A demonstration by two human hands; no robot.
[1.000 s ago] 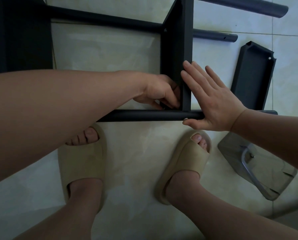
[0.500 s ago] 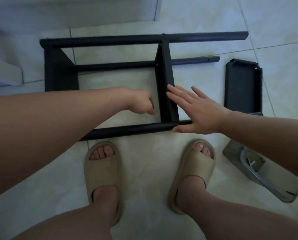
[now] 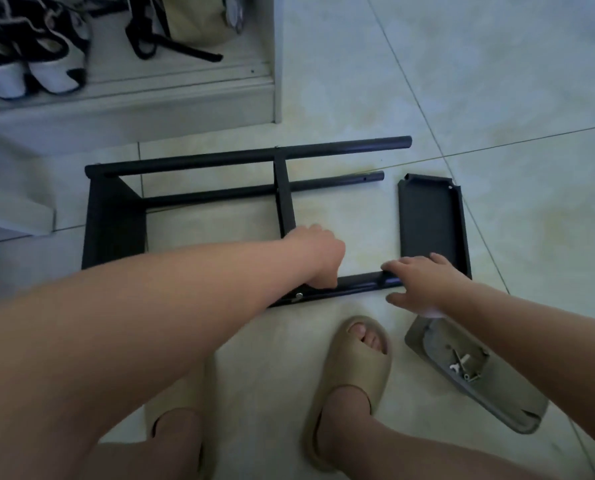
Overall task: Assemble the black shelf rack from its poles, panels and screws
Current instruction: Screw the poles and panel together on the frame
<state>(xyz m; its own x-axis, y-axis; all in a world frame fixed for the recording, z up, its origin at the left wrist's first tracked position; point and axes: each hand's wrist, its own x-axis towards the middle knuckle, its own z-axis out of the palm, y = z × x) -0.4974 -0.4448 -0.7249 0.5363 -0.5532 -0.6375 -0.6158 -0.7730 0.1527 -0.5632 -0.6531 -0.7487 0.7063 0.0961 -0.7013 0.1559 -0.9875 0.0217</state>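
The half-built rack lies on its side on the floor tiles, mid-scene, with its joints within reach. The left hand curls down where the middle panel meets the near pole; whether it grips anything I cannot tell. The right hand lays relaxed, uncurled fingers on that pole's right end, probably to steady it, beside the loose panel.

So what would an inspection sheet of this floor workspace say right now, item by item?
Surface: pale tiled floor.
Job's things: half-built black rack lying on its side; loose panel beside it; grey tray holding screws.
Clutter: shoes and a bag on a low shelf.
Hands: left hand curled at the near pole; right hand rests its fingers on its end.
Cables: nothing seen.
Surroundings: slippers on the person's feet.
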